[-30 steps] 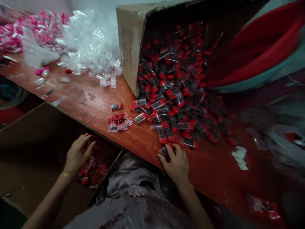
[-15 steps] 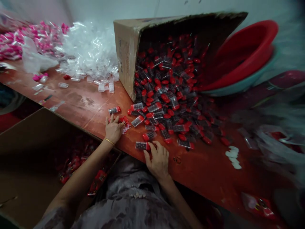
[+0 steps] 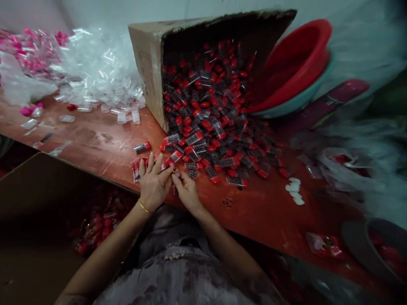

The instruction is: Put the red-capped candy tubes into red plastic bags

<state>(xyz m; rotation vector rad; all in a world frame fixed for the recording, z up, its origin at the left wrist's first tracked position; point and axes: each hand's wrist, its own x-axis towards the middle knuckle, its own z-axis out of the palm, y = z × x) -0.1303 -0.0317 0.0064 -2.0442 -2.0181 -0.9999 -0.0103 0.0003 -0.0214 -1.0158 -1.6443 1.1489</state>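
Observation:
My left hand (image 3: pixel 154 182) lies over a stack of red printed packets (image 3: pixel 136 168) at the table's front edge, its fingers spread. The fingertips of my right hand (image 3: pixel 187 191) are pinched together beside my left thumb, on something small and yellowish that I cannot make out. A clear case with a red cap (image 3: pixel 142 147) rests just beyond my left fingers. Past both hands, a large heap of red-capped clear cases (image 3: pixel 206 125) spills from a cardboard box (image 3: pixel 148 63) lying on its side.
Clear empty cases (image 3: pixel 101 67) and pink pieces (image 3: pixel 38 55) are piled at the back left. A red basin (image 3: pixel 295 63) leans beside the box. White pieces (image 3: pixel 295 190) and a dark bowl (image 3: pixel 359 241) are at the right. An open carton (image 3: pixel 22 186) stands below the front edge.
My right hand has moved left to meet my left hand and no longer touches the red-capped case. More red packets show under my left hand. The view has shifted to the right.

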